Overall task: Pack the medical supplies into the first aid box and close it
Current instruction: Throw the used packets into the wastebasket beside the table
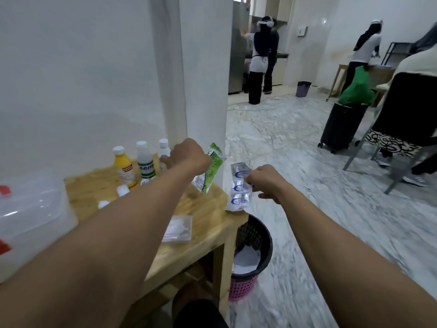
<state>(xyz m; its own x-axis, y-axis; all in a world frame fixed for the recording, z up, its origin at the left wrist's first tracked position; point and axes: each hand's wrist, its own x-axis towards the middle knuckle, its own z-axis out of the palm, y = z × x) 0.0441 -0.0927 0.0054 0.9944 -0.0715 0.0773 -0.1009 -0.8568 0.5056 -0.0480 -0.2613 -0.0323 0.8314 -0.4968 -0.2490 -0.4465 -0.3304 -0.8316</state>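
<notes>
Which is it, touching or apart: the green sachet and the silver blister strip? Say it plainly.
Apart. The head view shows the green sachet in the left hand and the silver blister strip in the right hand, with wall and floor visible between them.

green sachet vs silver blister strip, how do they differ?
The green sachet is in the left hand; the silver blister strip is in the right hand. The sachet is green and white and tilted; the strip is silver with blue logos and hangs nearly upright. Both are flat packets held above the wooden table's edge.

Both bare forearms are extended forward. Left hand (189,153) is closed into a fist, knuckles up. Right hand (264,182) is held lower, fingers (248,179) pinched together, wrist slightly bent.
</notes>
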